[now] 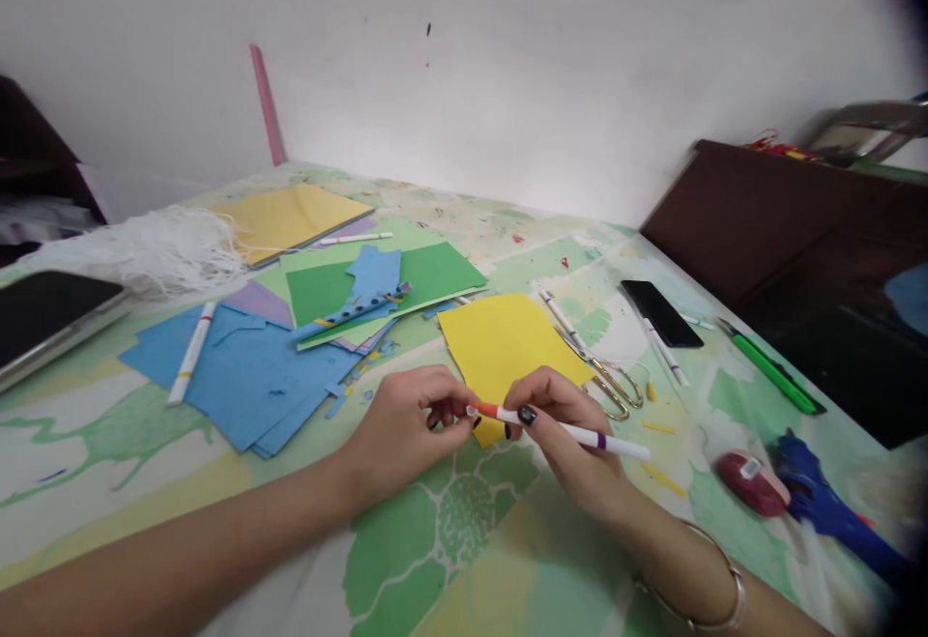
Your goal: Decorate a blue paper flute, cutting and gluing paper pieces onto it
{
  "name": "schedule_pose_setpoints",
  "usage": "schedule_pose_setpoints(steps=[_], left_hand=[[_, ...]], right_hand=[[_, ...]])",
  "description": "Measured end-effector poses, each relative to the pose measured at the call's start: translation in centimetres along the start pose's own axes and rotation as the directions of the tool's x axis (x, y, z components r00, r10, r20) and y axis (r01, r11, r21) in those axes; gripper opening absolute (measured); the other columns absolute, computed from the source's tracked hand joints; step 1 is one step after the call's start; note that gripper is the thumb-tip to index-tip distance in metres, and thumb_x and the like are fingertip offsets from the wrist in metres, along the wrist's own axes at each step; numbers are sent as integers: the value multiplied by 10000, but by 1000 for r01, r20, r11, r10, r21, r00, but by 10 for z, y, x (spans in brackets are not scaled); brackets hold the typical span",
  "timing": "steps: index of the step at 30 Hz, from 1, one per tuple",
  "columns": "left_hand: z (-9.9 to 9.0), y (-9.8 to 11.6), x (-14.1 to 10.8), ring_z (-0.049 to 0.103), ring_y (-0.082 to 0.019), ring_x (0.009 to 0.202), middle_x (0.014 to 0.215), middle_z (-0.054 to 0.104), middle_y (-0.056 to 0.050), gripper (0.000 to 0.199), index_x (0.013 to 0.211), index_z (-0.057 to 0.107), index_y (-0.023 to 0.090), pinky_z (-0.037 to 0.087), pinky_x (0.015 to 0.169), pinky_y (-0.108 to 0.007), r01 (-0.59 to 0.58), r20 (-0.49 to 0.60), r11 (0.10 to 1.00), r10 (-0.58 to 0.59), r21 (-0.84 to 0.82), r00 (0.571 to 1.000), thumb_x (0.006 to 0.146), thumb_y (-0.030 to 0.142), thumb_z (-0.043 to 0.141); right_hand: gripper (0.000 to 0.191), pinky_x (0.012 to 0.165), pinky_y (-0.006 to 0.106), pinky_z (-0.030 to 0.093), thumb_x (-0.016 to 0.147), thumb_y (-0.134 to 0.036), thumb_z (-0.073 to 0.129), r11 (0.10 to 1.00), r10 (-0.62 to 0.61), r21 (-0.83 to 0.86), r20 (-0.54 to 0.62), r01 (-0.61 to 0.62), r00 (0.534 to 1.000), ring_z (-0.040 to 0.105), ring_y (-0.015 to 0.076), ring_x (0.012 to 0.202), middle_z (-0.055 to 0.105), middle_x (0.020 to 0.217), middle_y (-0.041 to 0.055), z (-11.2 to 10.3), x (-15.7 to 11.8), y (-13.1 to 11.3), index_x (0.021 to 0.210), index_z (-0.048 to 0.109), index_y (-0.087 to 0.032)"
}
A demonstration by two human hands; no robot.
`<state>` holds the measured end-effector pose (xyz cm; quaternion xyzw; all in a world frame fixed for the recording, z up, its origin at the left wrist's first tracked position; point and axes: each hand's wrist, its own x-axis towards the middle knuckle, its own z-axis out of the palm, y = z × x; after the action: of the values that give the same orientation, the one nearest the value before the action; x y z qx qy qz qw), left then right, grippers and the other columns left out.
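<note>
My right hand (pixel 562 429) grips a white marker (pixel 591 438) with an orange tip section and a purple band. The marker's orange end points left, toward my left hand (pixel 427 415). There, thumb and fingers pinch a small white piece (pixel 473 412) at the marker's tip; its kind is too small to make out. Beneath and beyond both hands lies a yellow sheet (pixel 500 337). Gold-handled scissors (pixel 613 390) rest at its right edge, beside another white marker (pixel 562 316).
Blue sheets (pixel 239 366), green sheets (pixel 435 275) and a dotted blue strip (pixel 355 308) lie to the left. White string (pixel 159 250) is piled farther left. On the right are a black phone (pixel 661 313), a green cutter (pixel 772 371), a red mouse-shaped object (pixel 752 480) and a blue glue gun (pixel 826 497).
</note>
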<state>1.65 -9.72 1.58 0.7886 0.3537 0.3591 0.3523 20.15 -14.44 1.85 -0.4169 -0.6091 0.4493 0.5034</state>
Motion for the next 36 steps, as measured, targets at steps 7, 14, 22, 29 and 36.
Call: schedule_pose_setpoints(steps=[7, 14, 22, 29, 36], left_hand=[[-1, -1, -1, 492, -76, 559, 638, 595, -2, 155, 746, 688, 152, 368, 523, -182, -73, -3, 992, 74, 102, 997, 690, 74, 567], [0, -4, -4, 496, -80, 580, 658, 577, -5, 118, 747, 652, 151, 364, 535, -184, -179, 21, 961, 179, 212, 984, 729, 90, 553], [2, -8, -7, 529, -144, 767, 807, 581, -65, 138, 768, 613, 146, 428, 688, -248, -363, 50, 834, 378, 416, 925, 832, 151, 491], [0, -11, -8, 541, -116, 712, 748, 606, -25, 184, 853, 584, 159, 405, 653, -224, -365, 121, 879, 344, 306, 931, 916, 232, 427], [5, -4, -15, 502, -134, 640, 691, 615, -45, 204, 823, 590, 150, 400, 623, -253, -519, 132, 749, 514, 411, 847, 912, 161, 407]], right_hand=[[77, 602, 260, 374, 835, -182, 503, 1000, 7, -19, 23, -6, 1000, 489, 132, 661, 540, 700, -5, -1, 1, 4, 764, 532, -188], [91, 575, 264, 349, 844, -201, 467, 987, 12, -162, 75, 0, 997, 455, 132, 631, 504, 684, -5, -1, 0, -2, 763, 505, -186], [87, 502, 223, 309, 817, -135, 477, 925, -36, -372, 117, 78, 992, 422, 92, 545, 500, 634, -32, 3, 0, -9, 756, 517, -182], [220, 538, 252, 354, 902, -295, 452, 953, -19, -302, 52, 33, 998, 478, 122, 592, 537, 653, -5, 4, -1, -1, 706, 451, -196], [357, 497, 263, 406, 924, -340, 411, 985, -31, -174, -89, 15, 996, 523, 130, 481, 539, 504, -9, 14, -7, 7, 593, 420, -207]])
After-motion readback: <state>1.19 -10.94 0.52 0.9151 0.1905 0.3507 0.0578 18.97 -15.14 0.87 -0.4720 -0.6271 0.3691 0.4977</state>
